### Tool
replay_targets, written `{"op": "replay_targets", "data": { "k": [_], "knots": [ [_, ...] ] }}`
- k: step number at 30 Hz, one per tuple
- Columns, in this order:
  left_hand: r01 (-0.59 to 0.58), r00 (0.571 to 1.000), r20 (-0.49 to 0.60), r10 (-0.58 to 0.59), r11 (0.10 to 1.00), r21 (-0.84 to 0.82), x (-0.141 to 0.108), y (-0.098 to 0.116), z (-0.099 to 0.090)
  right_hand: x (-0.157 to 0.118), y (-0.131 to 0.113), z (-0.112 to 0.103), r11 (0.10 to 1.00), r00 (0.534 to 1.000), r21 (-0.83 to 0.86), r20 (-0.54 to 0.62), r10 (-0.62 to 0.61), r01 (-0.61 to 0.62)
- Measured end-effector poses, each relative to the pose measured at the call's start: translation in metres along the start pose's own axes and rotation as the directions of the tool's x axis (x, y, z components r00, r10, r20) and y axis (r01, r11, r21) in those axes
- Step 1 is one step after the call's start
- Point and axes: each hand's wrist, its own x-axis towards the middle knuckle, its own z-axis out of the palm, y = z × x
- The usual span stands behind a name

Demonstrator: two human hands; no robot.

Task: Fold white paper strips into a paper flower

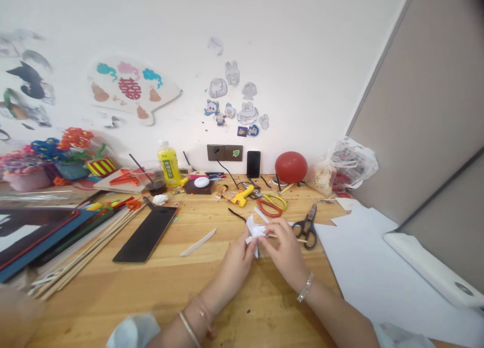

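A small folded white paper piece (256,230) is held between both hands over the middle of the wooden table. My left hand (239,257) pinches it from the left and below. With thumb and fingertips, my right hand (283,244) grips its right side. A thin wooden stick (301,240) shows just right of the right-hand fingers. Black-handled scissors (308,228) lie beside my right hand. To the left of my hands rests a white paper strip (198,241). Fine folds of the paper piece are too blurred to make out.
Large white paper sheets (374,257) cover the right side. A black tablet (145,234) and wooden sticks (94,249) lie left. Behind stand a yellow glue gun (242,196), a red balloon (291,167), a yellow drink bottle (169,165) and a phone (253,164).
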Motion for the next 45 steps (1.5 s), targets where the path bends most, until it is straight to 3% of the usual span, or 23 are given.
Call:
{"op": "replay_targets", "data": {
  "k": [9,12,15,24,37,41,45],
  "knots": [
    [0.02,0.991,-0.133,0.011,0.973,0.228,-0.003,-0.006,-0.003,0.001,0.004,0.006,0.97,0.994,0.219,0.018,0.105,-0.106],
    [-0.015,0.995,-0.089,0.042,0.957,0.288,-0.003,-0.005,-0.005,0.001,0.005,0.006,0.956,0.99,0.257,0.026,0.141,-0.143],
    [-0.015,0.999,-0.041,0.026,0.969,0.246,-0.003,-0.004,-0.007,0.002,0.004,0.005,0.938,0.982,0.291,0.046,0.185,-0.19],
    [0.003,0.999,-0.042,0.006,0.98,0.201,0.0,-0.003,-0.007,0.008,0.0,0.0,0.913,0.971,0.329,0.092,0.222,-0.24],
    [0.098,0.994,-0.065,-0.088,0.982,0.16,0.001,-0.004,-0.002,0.006,0.006,0.005,0.935,0.981,0.298,0.08,0.178,-0.194],
    [0.065,0.994,-0.096,-0.059,0.996,0.066,0.002,-0.006,-0.001,0.007,0.004,0.003,0.929,0.981,0.317,0.089,0.172,-0.192],
    [0.104,0.991,-0.053,-0.122,0.957,-0.269,0.005,-0.011,0.001,0.007,0.006,0.0,0.925,0.988,0.357,0.131,0.084,-0.126]
  ]
}}
